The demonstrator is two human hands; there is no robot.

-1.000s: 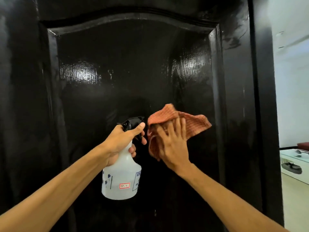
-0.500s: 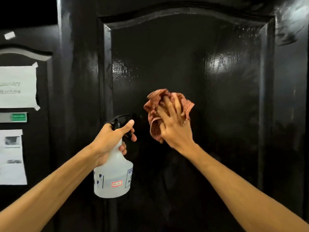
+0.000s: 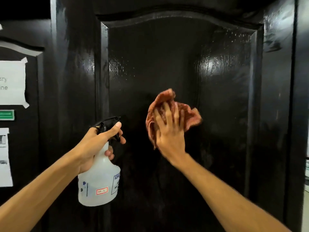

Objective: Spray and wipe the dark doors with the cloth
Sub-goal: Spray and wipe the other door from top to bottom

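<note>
A glossy dark door [image 3: 225, 97] with an arched raised panel fills the view. My right hand [image 3: 168, 131] presses a crumpled reddish-brown cloth [image 3: 189, 114] flat against the panel's middle, fingers spread over it. My left hand [image 3: 98, 141] grips the neck of a translucent white spray bottle [image 3: 98, 185] with a black trigger head, forefinger lying along the trigger, nozzle facing the door. Wet sheen shows on the upper panel.
A second dark door [image 3: 33, 148] stands at the left, with taped paper notices [image 3: 11, 82] and a small green sign [image 3: 6, 115] on it. A dark frame post [image 3: 75, 81] separates the two doors. A strip of pale room shows at the far right edge.
The view swung left, then a little back right. My right hand bunched the cloth up and kept it on the panel's middle. The left hand held the bottle steady.
</note>
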